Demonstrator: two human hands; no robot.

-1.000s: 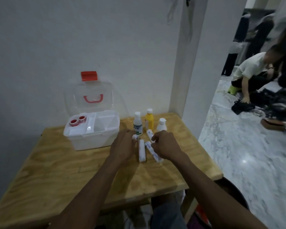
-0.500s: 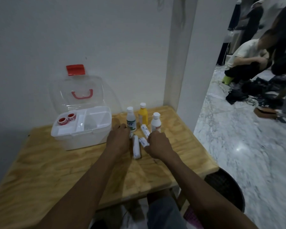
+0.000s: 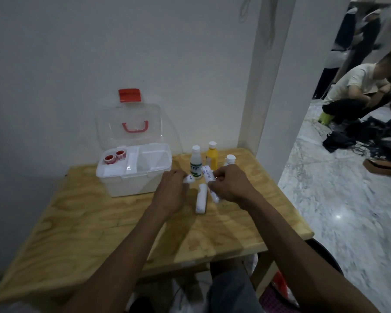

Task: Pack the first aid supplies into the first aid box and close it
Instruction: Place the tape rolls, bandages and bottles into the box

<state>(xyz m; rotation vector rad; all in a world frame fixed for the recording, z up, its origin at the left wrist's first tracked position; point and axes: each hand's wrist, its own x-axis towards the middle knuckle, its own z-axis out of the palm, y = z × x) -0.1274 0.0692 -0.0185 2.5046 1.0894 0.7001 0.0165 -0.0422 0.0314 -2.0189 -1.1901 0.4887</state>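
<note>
A white first aid box [image 3: 131,177] stands open on the wooden table [image 3: 99,222], its clear lid [image 3: 129,125] with red latch leaning on the wall. Two red tape rolls [image 3: 114,157] lie in its top tray. My left hand [image 3: 171,193] grips one white bandage roll [image 3: 188,178], just right of the box. My right hand [image 3: 229,185] holds two bandage rolls [image 3: 209,179]. Another roll [image 3: 201,201] lies on the table between my hands. Behind them stand a clear bottle [image 3: 196,162], a yellow bottle [image 3: 212,155] and a small white bottle [image 3: 230,159].
A white wall and a pillar [image 3: 280,86] border the table at the back and right. On the marble floor [image 3: 336,211] to the right a person crouches [image 3: 357,91] among dark bags. A dark round bin [image 3: 325,256] sits beneath the table's right corner.
Both hands have closed on bandage rolls and lifted them off the table. One roll stays lying between them. The camera has shifted slightly.
</note>
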